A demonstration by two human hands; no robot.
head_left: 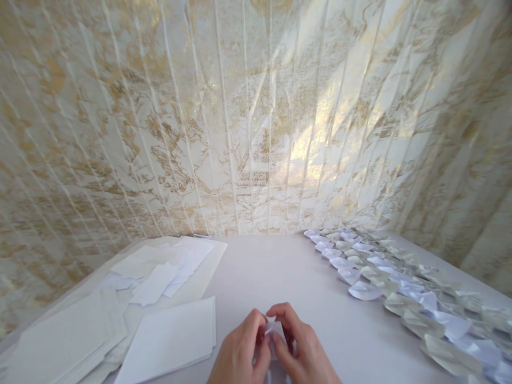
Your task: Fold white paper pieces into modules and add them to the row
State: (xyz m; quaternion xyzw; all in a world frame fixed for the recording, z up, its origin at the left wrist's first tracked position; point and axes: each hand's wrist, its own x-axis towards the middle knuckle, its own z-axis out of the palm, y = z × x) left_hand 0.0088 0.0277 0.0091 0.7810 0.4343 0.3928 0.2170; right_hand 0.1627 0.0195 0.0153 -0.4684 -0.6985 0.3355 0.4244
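Note:
A small folded piece of white paper [274, 329] is pinched between my two hands, low in the middle of the view. My left hand [245, 341] grips its left side with curled fingers and thumb. From the right, my right hand [298, 338] holds it too, the index finger arched over the top and the thumb pressed on the near face. The fingers cover much of the paper, so its full folded shape is hidden.
Stacked white sheets [172, 336] lie left of my hands, beside another pile [64, 341] and loose paper pieces [156, 282]. Rows of folded paper pieces [404, 298] cover the right of the white table [264, 266]. A gold-patterned curtain [240, 117] hangs behind.

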